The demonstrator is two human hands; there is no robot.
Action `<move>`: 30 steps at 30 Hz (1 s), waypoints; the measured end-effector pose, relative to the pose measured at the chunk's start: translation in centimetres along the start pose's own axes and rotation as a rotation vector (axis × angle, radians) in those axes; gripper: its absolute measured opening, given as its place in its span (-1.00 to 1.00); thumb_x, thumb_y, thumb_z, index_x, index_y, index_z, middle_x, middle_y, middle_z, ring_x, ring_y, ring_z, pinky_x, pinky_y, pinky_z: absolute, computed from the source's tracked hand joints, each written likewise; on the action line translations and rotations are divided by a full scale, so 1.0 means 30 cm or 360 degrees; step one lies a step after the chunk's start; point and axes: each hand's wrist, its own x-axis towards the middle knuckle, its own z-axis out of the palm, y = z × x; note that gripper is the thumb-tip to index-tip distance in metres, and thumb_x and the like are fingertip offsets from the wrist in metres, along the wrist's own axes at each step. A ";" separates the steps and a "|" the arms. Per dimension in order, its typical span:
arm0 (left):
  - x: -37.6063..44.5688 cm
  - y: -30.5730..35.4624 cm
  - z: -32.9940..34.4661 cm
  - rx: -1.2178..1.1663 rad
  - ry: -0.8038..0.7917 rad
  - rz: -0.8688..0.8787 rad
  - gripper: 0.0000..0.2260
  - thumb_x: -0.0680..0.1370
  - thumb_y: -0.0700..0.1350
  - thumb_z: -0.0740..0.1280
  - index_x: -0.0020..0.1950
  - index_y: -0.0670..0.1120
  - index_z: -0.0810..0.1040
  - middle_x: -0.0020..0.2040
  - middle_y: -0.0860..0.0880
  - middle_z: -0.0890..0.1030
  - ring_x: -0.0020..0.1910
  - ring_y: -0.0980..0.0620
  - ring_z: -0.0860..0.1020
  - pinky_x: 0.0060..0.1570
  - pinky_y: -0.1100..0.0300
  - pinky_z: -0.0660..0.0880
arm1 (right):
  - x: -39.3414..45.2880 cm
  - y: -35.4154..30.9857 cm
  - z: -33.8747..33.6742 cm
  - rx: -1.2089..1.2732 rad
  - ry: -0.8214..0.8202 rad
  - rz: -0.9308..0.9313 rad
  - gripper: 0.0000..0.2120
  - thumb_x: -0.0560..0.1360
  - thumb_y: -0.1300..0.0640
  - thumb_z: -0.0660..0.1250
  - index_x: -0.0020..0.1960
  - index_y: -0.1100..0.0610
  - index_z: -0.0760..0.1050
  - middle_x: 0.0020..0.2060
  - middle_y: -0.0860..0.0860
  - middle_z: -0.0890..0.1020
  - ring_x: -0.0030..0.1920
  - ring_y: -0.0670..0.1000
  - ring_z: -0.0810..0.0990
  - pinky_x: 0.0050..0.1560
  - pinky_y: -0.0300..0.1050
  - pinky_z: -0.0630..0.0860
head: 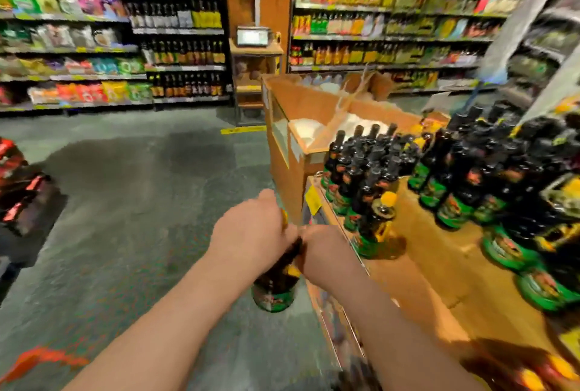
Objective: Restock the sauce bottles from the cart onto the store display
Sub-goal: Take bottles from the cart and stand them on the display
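Holding: my left hand (251, 230) and right hand (323, 252) grip one dark green-labelled glass sauce bottle (276, 287).
Progress: wooden display (439, 265) partly stocked; this bottle unplaced.

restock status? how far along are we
Done: many dark sauce bottles already stand in rows on the wooden display. In hand: one bottle, green label, hangs over the floor just off the display's edge, left hand and right hand both with a grip near its neck. Left: set it on the bare patch of shelf. The cart is not clearly in view, so the remaining count is unknown.
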 end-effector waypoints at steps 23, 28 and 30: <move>0.558 0.722 0.481 -0.0082 -0.0680 0.1292 -0.63 0.57 0.12 0.29 0.14 -0.13 0.29 -0.27 0.03 0.38 -0.21 -0.06 0.49 -0.32 0.11 0.40 | -0.089 0.736 0.044 0.0230 0.0046 0.1635 -0.78 0.51 0.20 0.20 -0.31 0.13 0.33 -0.28 0.09 0.57 -0.09 0.17 0.61 -0.25 -0.09 0.35; 0.635 0.747 0.554 -0.0016 -0.0849 0.1446 -0.66 0.58 0.13 0.27 0.04 -0.11 0.27 -0.24 -0.02 0.44 -0.22 -0.08 0.49 -0.34 0.11 0.38 | -0.034 0.777 0.137 0.0425 0.0056 0.1942 -0.74 0.49 0.21 0.23 -0.37 0.13 0.33 -0.33 0.06 0.53 -0.16 0.18 0.59 -0.25 -0.06 0.42; 0.660 0.751 0.578 -0.0024 -0.0899 0.1528 -0.67 0.59 0.11 0.26 0.08 -0.14 0.29 -0.14 -0.08 0.50 -0.11 -0.12 0.54 -0.28 0.09 0.41 | -0.010 0.790 0.167 0.0453 0.0075 0.2009 -0.83 0.49 0.20 0.23 -0.27 0.17 0.46 -0.25 0.10 0.60 -0.14 0.19 0.60 -0.16 -0.02 0.48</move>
